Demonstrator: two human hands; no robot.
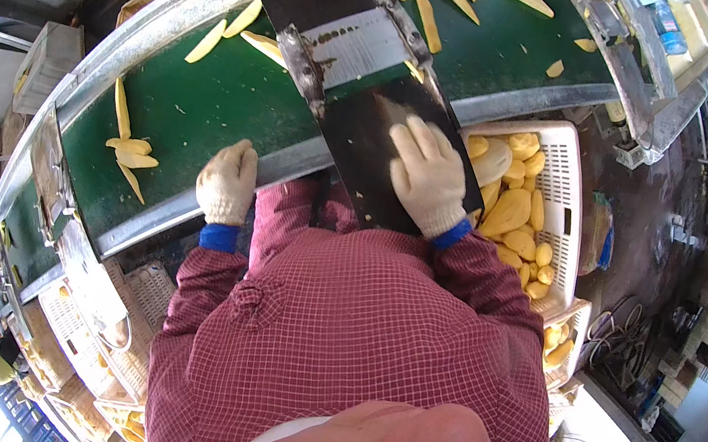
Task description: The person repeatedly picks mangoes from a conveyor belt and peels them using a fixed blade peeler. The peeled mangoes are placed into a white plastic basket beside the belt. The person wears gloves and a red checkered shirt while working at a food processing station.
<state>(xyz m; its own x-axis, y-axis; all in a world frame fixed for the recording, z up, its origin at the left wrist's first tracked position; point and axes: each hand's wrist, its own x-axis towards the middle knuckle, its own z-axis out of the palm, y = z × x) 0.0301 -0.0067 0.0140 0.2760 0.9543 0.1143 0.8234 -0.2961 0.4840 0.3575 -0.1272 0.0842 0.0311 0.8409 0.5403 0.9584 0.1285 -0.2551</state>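
My right hand (429, 177), in a cream knitted glove, lies over the lower part of a long black board (350, 152), fingers spread; motion blurs the board beside it. No item shows in it, though its palm is hidden. The board spans a green conveyor belt (206, 110) and carries a pale metal plate (359, 47) between two worn brackets. My left hand (227, 181), gloved alike, is at the belt's near metal rail with fingers curled; its palm is hidden. Long pale-yellow slices, such as one slice (206, 41), lie on the belt on both sides of the board.
A white plastic crate (569, 205) of peeled yellow tubers or fruit stands right of the board, with another filled crate (572, 343) below it. More crates (83, 331) line the lower left. A metal guard (75, 248) crosses the belt at left; a metal frame (627, 90) stands at upper right.
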